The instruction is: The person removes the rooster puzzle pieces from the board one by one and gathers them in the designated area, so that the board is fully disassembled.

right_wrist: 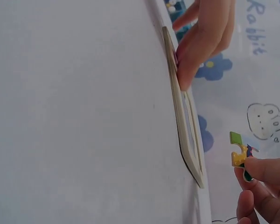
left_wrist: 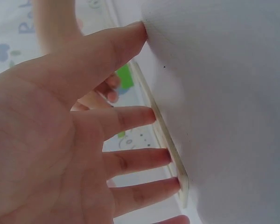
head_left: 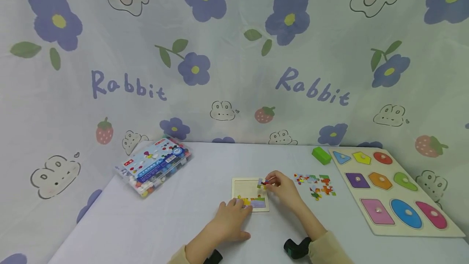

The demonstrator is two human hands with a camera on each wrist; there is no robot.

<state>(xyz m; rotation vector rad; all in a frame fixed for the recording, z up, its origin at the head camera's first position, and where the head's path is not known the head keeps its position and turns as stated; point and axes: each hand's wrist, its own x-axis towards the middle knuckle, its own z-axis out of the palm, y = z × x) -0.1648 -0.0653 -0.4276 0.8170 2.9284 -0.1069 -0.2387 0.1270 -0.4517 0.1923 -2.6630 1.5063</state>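
Observation:
A square wooden puzzle tray (head_left: 246,187) lies on the white table, with several colourful pieces (head_left: 258,203) fitted along its near side. My left hand (head_left: 231,219) rests on the tray's near left part. Its fingers are spread, and in the left wrist view the fingertips (left_wrist: 162,156) press at the tray's edge. Between thumb and fingers, my right hand (head_left: 285,190) pinches a jigsaw piece (right_wrist: 240,157) coloured yellow, green and dark blue. That piece is held over the tray's far right corner in the head view, and the right wrist view shows it raised above the tray.
Loose jigsaw pieces (head_left: 325,190) lie right of the tray. Behind them are a green block (head_left: 321,155) and a large shape board (head_left: 353,199) with knobbed pieces. A clear plastic case (head_left: 155,166) of colourful bits sits at the back left, before a patterned cloth (head_left: 234,72).

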